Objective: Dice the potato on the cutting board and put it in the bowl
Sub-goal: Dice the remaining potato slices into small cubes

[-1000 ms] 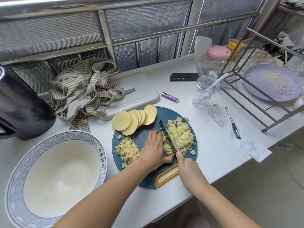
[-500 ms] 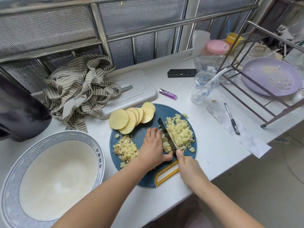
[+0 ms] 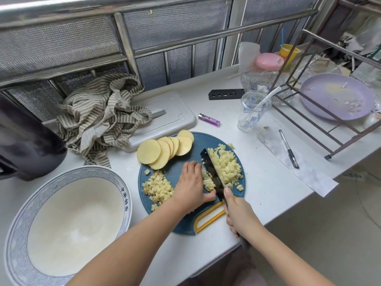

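A round blue cutting board (image 3: 181, 170) with a yellow handle lies on the white counter. Several round potato slices (image 3: 165, 149) fan out at its far left. One pile of diced potato (image 3: 158, 187) lies on the board's left, a bigger pile (image 3: 226, 166) on its right. My left hand (image 3: 190, 183) holds down potato strips (image 3: 207, 180) with curled fingers, right beside the blade. My right hand (image 3: 240, 213) grips the handle of a black knife (image 3: 213, 172), whose blade stands among the strips. The large white bowl (image 3: 123, 195) with a blue rim sits to the left, nothing in it.
A striped cloth (image 3: 103, 116) and a white board (image 3: 165, 118) lie behind the cutting board. A purple lighter (image 3: 209, 120), a plastic cup (image 3: 252, 110), a pen (image 3: 288, 148), a metal rack (image 3: 321, 112) and a lilac plate (image 3: 336, 98) stand to the right. A dark jug (image 3: 24, 141) is far left.
The knife has kept chopping at the same spot with small blade movements. My left hand stays on the strips. The view shifted slightly.
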